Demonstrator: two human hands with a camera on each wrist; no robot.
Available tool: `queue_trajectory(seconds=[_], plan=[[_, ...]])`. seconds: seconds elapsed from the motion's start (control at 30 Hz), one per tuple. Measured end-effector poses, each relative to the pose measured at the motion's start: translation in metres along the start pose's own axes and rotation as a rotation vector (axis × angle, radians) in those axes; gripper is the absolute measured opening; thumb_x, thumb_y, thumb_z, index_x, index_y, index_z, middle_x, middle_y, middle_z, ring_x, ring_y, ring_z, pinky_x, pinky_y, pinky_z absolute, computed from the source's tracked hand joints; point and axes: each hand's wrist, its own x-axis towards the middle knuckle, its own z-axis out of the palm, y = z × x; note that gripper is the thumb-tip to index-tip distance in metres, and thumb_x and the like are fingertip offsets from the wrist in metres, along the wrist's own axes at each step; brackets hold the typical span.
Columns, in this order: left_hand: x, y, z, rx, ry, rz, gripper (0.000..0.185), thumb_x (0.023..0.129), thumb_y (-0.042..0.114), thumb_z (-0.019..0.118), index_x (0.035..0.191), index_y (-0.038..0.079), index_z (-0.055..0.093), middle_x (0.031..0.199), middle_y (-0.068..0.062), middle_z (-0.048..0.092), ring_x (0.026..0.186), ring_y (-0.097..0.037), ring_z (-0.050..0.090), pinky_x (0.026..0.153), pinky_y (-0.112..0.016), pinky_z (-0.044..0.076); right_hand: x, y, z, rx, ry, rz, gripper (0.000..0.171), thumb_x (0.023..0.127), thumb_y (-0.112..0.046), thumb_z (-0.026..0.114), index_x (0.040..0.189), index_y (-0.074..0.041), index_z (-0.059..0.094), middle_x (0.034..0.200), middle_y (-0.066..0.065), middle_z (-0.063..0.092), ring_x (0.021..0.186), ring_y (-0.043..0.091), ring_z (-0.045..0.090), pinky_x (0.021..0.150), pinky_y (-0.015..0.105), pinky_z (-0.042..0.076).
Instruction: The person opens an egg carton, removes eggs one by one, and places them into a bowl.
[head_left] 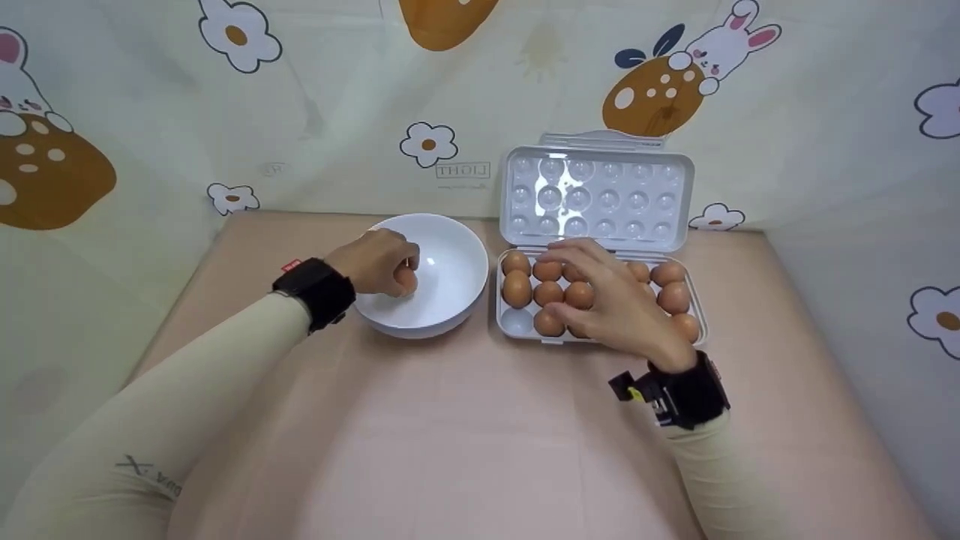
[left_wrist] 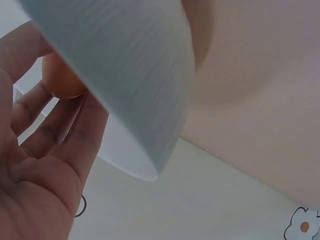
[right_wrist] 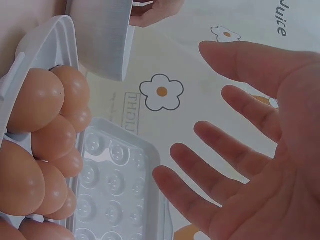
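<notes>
My left hand pinches a brown egg just inside the left rim of the white bowl. In the left wrist view the egg sits between thumb and fingers, partly hidden by the bowl's wall. Over the egg carton, my right hand spreads its fingers with nothing between them. Brown eggs fill most of the carton, and its front left cup is bare. The right wrist view shows the right hand above the eggs, thumb and fingers apart.
The carton's dimpled lid stands raised at the back, near the patterned curtain. A pinkish cloth covers the table. The bowl stands just left of the carton, with a narrow gap between them.
</notes>
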Motion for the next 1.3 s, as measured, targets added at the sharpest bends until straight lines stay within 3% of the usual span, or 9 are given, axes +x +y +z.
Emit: queue_trajectory(seconds=[0.2, 0.5, 0.8, 1.0, 1.13, 1.3], plan=[[0.004, -0.001, 0.006, 0.023, 0.001, 0.035, 0.022, 0.080, 0.001, 0.083, 0.098, -0.003, 0.072, 0.083, -0.008, 0.061, 0.085, -0.026, 0.054, 0.076, -0.034, 0.045, 0.000, 0.001, 0.001, -0.008, -0.011, 0.003, 0.054, 0.087, -0.008, 0.080, 0.137, -0.025, 0.067, 0.141, -0.005, 0.058, 0.129, 0.022, 0.059, 0.110, 0.040, 0.049], [0.003, 0.001, 0.005, 0.014, -0.039, -0.025, 0.026, 0.082, 0.002, 0.083, 0.105, -0.003, 0.072, 0.088, -0.010, 0.063, 0.089, -0.027, 0.056, 0.080, -0.037, 0.049, 0.001, 0.003, 0.001, -0.043, -0.024, -0.024, 0.053, 0.087, -0.007, 0.080, 0.136, -0.024, 0.068, 0.142, -0.005, 0.059, 0.129, 0.019, 0.057, 0.108, 0.040, 0.050], [0.000, 0.000, 0.005, 0.046, -0.036, -0.033, 0.029, 0.081, 0.001, 0.082, 0.108, -0.003, 0.073, 0.093, -0.013, 0.067, 0.091, -0.029, 0.057, 0.084, -0.041, 0.052, 0.000, 0.006, 0.003, -0.071, -0.016, -0.043, 0.053, 0.085, -0.003, 0.081, 0.134, -0.020, 0.070, 0.141, -0.003, 0.061, 0.130, 0.018, 0.057, 0.108, 0.038, 0.049], [-0.003, 0.000, 0.006, 0.023, -0.044, -0.089, 0.033, 0.083, 0.001, 0.076, 0.115, -0.001, 0.073, 0.096, -0.013, 0.066, 0.092, -0.028, 0.057, 0.083, -0.039, 0.051, 0.000, 0.008, 0.002, -0.095, -0.017, -0.076, 0.056, 0.083, 0.000, 0.080, 0.135, -0.018, 0.069, 0.141, -0.001, 0.061, 0.133, 0.017, 0.055, 0.112, 0.040, 0.046], [-0.006, 0.004, 0.003, 0.009, -0.029, -0.066, 0.038, 0.082, 0.004, 0.081, 0.118, -0.001, 0.073, 0.103, -0.018, 0.069, 0.094, -0.030, 0.057, 0.087, -0.042, 0.052, -0.001, 0.010, 0.002, -0.107, -0.036, -0.087, 0.060, 0.081, 0.004, 0.079, 0.136, -0.017, 0.068, 0.142, 0.000, 0.060, 0.134, 0.020, 0.054, 0.112, 0.044, 0.046], [-0.010, 0.018, -0.006, -0.086, 0.024, -0.052, 0.041, 0.083, 0.004, 0.083, 0.123, 0.001, 0.072, 0.114, -0.019, 0.071, 0.098, -0.032, 0.059, 0.091, -0.047, 0.054, -0.003, 0.010, -0.002, -0.100, -0.073, -0.055, 0.069, 0.079, 0.007, 0.082, 0.139, -0.024, 0.067, 0.143, -0.004, 0.059, 0.134, 0.017, 0.053, 0.110, 0.041, 0.048]])
